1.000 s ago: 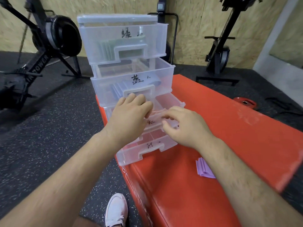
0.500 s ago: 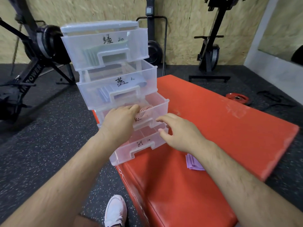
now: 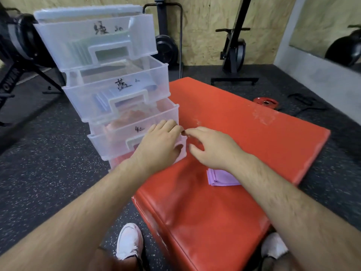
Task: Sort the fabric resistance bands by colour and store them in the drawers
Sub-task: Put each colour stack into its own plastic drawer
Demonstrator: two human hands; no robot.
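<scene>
**A:** Both grips have shifted in the last half second. The left grip (image 3: pixel 158 145) has slid rightward along the front of the pink-band drawer (image 3: pixel 121 130), and the right grip (image 3: pixel 213 149) has lifted to meet it at that drawer's right front corner.

**B:** Is either one holding anything?

**A:** Not the right one, as far as I can see. Its fingers are loosely bent, with forefinger and thumb apart. The left is spread over the drawer front, thumb against the corner. Its fingertips are hidden beyond the knuckles, so I cannot tell whether they hook the rim.

**B:** Where is the band that's left to sort?

**A:** The purple band (image 3: pixel 222 178) lies flat on the red worktop (image 3: pixel 254 143). It is on the person's side of the drawer tower (image 3: pixel 88 12), off to the tower's right and well apart from it.

**B:** Which grip should take it?

**A:** The right, I'd judge. The band sits just under that wrist, on the side away from the tower, so the move is a draw back and down, not a reach forward. The left grip would have to cross over the right arm.

**B:** How does it lie?

**A:** The part I can see runs away from the tower towards the right, with its stacked folded edges at the end nearer the tower. The far end is hidden under the forearm.

**B:** And where does it go?

**A:** Probably below the pink-band drawer, but the left grip hides most of that level.
</scene>
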